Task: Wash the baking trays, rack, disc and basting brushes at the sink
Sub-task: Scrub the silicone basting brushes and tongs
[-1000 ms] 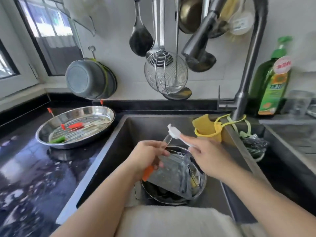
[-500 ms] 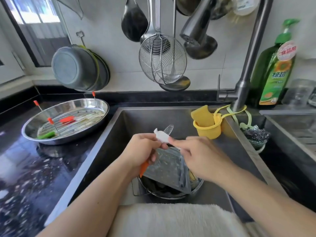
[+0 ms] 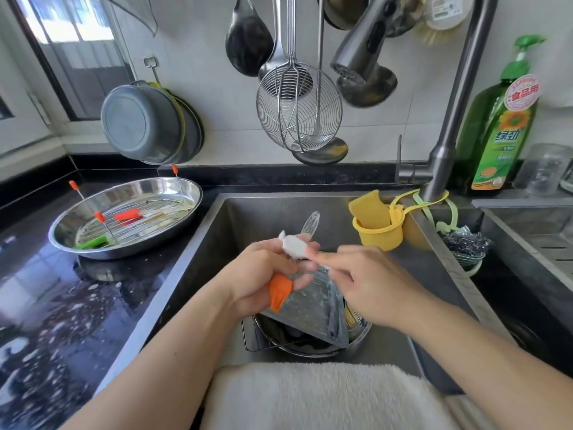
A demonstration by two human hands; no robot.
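Over the sink (image 3: 217, 243), my left hand (image 3: 263, 274) grips an orange basting brush (image 3: 280, 292); its clear handle tip (image 3: 310, 225) pokes up past my fingers. My right hand (image 3: 369, 283) pinches a white-headed brush (image 3: 294, 246) and holds its head against my left fingers. Below both hands a grey square baking tray (image 3: 313, 311) leans tilted in a round steel bowl (image 3: 359, 333) over a wire rack (image 3: 248, 336). On the left counter an oval steel tray (image 3: 186, 193) carries a wire rack (image 3: 139, 228), an orange brush (image 3: 127, 215) and a green brush (image 3: 91, 242).
The tap (image 3: 449, 119) arches over the sink, its spray head (image 3: 359, 54) high above. A yellow sponge holder (image 3: 378, 231) hangs on the sink's right wall, with a steel scourer (image 3: 465, 243) beside it. A green detergent bottle (image 3: 502, 128) stands back right. Ladles and a wire skimmer (image 3: 297, 110) hang on the wall. A white towel (image 3: 310, 395) drapes the front edge.
My right hand has brought the white brush head leftward and down until it meets my left hand. The view has tipped slightly.
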